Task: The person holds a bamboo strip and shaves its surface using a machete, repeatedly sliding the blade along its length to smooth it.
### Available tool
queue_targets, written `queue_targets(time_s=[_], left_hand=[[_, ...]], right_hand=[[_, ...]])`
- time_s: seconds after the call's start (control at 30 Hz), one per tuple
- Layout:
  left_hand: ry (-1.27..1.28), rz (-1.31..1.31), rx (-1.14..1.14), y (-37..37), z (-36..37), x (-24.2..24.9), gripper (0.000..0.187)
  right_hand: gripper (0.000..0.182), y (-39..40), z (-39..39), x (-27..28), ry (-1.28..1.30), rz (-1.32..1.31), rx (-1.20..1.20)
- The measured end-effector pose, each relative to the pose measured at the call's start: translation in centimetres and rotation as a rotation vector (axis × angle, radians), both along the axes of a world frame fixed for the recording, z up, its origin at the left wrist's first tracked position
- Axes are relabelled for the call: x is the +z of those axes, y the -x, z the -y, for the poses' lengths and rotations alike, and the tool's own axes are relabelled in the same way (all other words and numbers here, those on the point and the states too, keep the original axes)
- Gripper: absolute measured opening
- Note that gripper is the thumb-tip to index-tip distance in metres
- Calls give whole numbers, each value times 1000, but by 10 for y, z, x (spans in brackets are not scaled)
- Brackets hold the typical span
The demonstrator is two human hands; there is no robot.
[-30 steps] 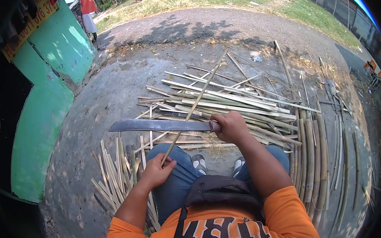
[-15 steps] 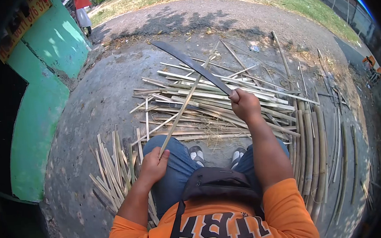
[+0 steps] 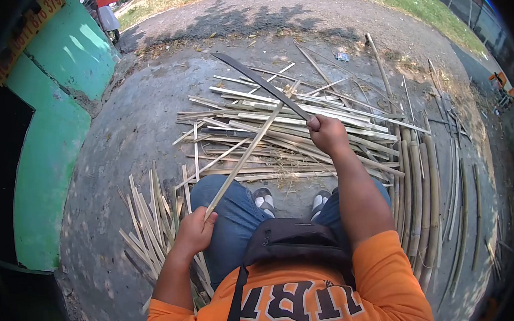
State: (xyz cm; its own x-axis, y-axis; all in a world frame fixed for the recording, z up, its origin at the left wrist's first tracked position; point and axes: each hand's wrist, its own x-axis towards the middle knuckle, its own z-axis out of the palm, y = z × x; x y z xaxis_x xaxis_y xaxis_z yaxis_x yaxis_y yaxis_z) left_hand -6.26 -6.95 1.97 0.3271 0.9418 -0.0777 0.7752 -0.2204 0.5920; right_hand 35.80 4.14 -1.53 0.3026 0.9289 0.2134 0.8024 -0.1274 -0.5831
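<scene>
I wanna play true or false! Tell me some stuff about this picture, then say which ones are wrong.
1. The right hand grips a machete. True.
2. The left hand is empty. False: it holds a thin strip.
3. The person's shirt is blue. False: it is orange.
4. A dark bag is at the person's waist. True.
5. The green wall is at the picture's right. False: it is at the left.

L fingers (image 3: 199,215) & R fingers (image 3: 323,125) curled
</scene>
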Motion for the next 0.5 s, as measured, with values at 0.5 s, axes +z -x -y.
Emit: queue_targets(time_s=[0.5], left_hand=[[61,238,121,-13,-6,2,30]], right_hand=[[19,16,15,25,-346,246,306]])
